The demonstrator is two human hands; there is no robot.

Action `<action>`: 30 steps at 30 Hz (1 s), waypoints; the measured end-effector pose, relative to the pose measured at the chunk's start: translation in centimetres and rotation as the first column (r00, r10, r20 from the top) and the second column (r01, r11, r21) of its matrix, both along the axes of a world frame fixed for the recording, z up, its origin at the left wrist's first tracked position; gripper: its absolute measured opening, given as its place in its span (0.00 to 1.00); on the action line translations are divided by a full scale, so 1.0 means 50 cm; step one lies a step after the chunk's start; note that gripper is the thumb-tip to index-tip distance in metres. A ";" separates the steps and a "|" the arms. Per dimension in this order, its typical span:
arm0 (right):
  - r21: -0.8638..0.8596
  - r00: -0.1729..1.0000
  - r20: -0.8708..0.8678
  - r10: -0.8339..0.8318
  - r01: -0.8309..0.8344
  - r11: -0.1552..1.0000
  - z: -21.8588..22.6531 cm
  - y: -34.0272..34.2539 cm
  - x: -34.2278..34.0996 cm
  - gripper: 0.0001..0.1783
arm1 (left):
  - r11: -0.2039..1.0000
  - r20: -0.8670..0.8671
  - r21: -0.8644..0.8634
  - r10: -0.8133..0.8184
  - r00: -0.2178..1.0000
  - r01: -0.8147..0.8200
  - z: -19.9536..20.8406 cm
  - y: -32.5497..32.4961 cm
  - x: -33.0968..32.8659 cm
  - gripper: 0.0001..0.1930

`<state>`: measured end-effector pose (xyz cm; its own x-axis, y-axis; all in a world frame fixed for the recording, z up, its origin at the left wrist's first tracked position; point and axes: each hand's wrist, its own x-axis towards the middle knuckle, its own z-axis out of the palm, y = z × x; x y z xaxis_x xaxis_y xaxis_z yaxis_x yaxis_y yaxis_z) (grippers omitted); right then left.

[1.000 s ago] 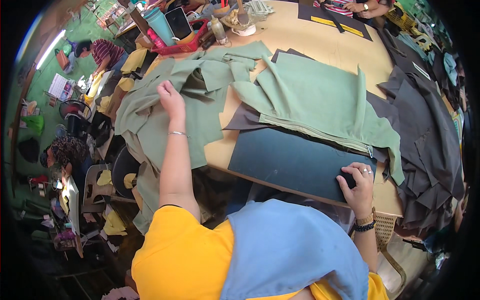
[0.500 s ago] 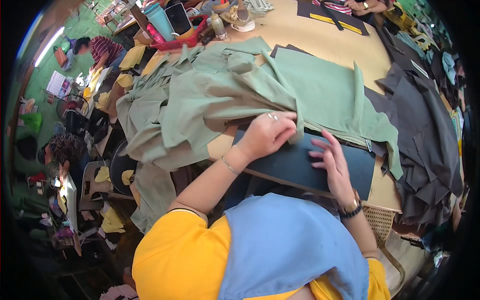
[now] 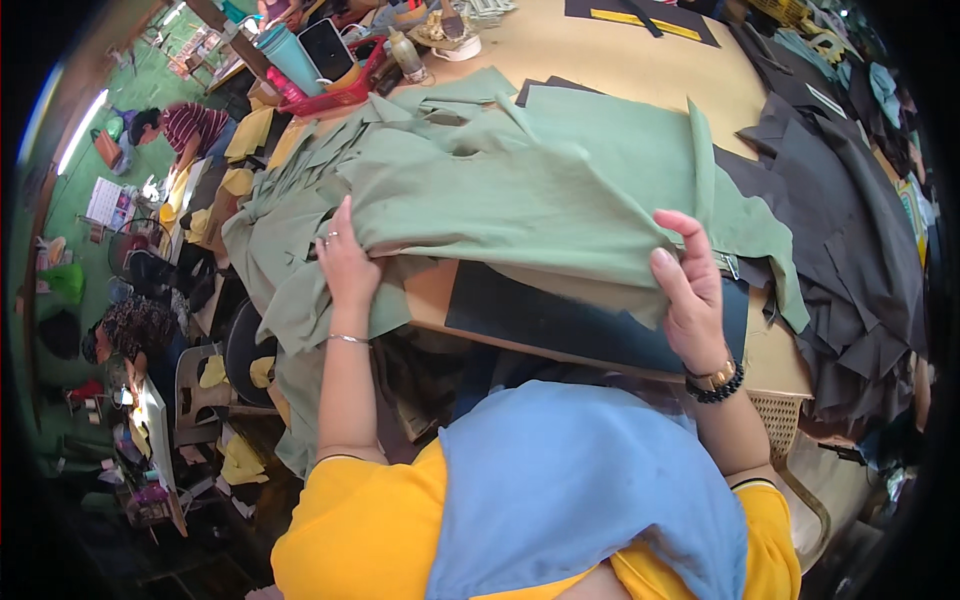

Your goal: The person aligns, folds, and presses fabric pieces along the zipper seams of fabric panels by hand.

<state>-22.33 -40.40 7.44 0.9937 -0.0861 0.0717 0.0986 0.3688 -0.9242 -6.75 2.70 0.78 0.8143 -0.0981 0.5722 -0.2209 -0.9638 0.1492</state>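
A large sage-green cloth (image 3: 480, 205) lies over the table in front of me, smooth toward the middle and creased at the left. My left hand (image 3: 348, 265) rests on its left part, fingers stretched and a little apart. By the cloth's right near corner is my right hand (image 3: 697, 300), its thumb and bent index finger apart; whether they touch the cloth cannot be made out. The cloth's near edge hangs loosely over a dark flat board (image 3: 540, 310) at the table's front edge. Further green layers (image 3: 630, 125) lie behind, with a small metal clip (image 3: 731, 266) at their right.
Dark grey cloth (image 3: 830, 240) hangs over the table's right side. At the back left stands a red basket (image 3: 350, 93) with a blue tumbler (image 3: 288, 55); a bottle (image 3: 407, 55) is beside it. A yellow ruler (image 3: 645, 24) lies far back. People work at the left.
My left hand has moved left from the cloth's middle, its closed fingers now stretched out. The cloth's near part has spread rightward over the board. My right hand has moved slightly right.
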 end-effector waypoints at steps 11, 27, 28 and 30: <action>-0.205 0.937 0.035 -0.347 0.346 0.915 0.037 -0.287 -0.170 0.18 | 0.933 0.101 -0.210 0.318 0.943 -0.292 -0.005 0.252 0.257 0.31; -0.632 0.778 0.176 0.603 -0.381 0.675 0.086 0.022 -0.149 0.18 | 0.459 -0.486 -0.786 -0.873 0.047 0.413 0.158 -0.557 -0.116 0.31; -0.580 0.737 0.072 0.672 -0.517 0.630 0.085 0.021 -0.146 0.18 | 0.493 -0.541 -0.787 -0.841 -0.030 0.370 0.155 -0.561 -0.116 0.32; -0.559 0.723 0.038 0.690 -0.556 0.615 0.083 0.022 -0.142 0.16 | 0.506 -0.554 -0.769 -0.833 -0.010 0.391 0.135 -0.549 -0.125 0.29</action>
